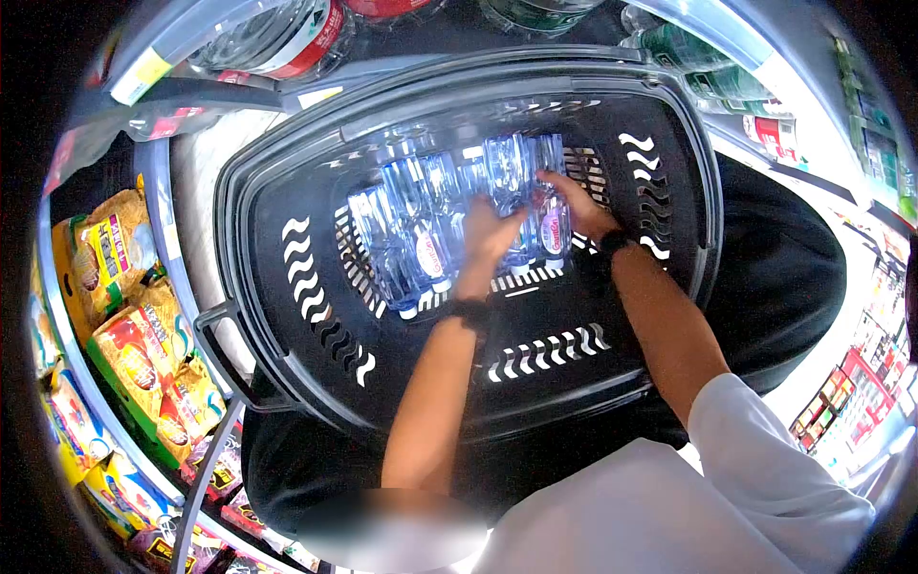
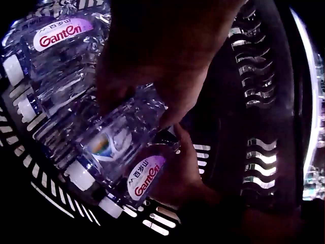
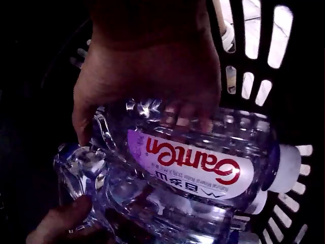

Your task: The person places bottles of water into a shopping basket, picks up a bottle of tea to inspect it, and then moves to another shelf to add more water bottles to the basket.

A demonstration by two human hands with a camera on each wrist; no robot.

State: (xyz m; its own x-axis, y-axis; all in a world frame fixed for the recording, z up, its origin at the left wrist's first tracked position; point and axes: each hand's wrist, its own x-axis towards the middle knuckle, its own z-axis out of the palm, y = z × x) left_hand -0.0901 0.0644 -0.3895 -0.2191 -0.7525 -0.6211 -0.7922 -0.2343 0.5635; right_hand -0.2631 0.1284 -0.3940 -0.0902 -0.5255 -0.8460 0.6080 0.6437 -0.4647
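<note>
Clear plastic water bottles [image 1: 411, 230] with white caps lie side by side on the floor of a black shopping basket [image 1: 287, 359]. My right hand [image 1: 585, 209] grips the end bottle [image 3: 193, 162], which has a white-and-pink Ganten label; its fingers show through the clear plastic in the right wrist view. Just beside it, my left hand [image 1: 492, 234] holds the neighbouring bottle [image 2: 114, 142], thumb on one side and fingers on the other. The left fingertips are partly hidden behind the hand in the left wrist view. Both hands are inside the basket, close together.
The basket's handle [image 1: 239, 354] sticks out at the left. Shelves with big bottles [image 1: 287, 43] stand beyond the far rim, and more bottles [image 1: 712, 81] at the right. Bagged snacks [image 1: 143, 344] fill a shelf on the left. Dark-clothed legs [image 1: 775, 249] flank the basket.
</note>
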